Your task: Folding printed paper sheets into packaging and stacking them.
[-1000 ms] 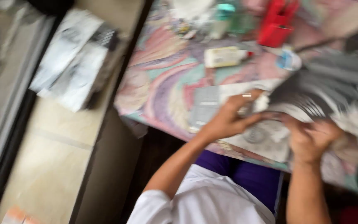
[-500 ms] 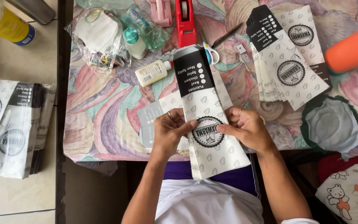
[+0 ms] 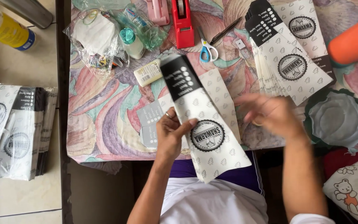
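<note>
My left hand (image 3: 171,133) grips a white printed paper sleeve (image 3: 212,143) with a black top and a round black emblem. The sleeve lies slanted over the near table edge and my lap. A second sleeve of the same kind lies under it. My right hand (image 3: 270,114) is blurred and hovers just right of the sleeve, off the paper, with its fingers apart and nothing seen in them. A fanned stack of the same sleeves (image 3: 291,62) lies on the table beyond my right hand.
On the marbled tablecloth (image 3: 96,124) lie a red tape dispenser (image 3: 183,23), blue-handled scissors (image 3: 206,50), a pen (image 3: 225,31), a small cream bottle (image 3: 148,72), a plastic bag (image 3: 96,35) and a grey label sheet (image 3: 150,120). More sleeve stacks (image 3: 13,128) rest on the floor at left.
The view swung from a blurred sideways look to straight down on the table. My right hand has let go of the sleeve and moved right. My left hand keeps its hold.
</note>
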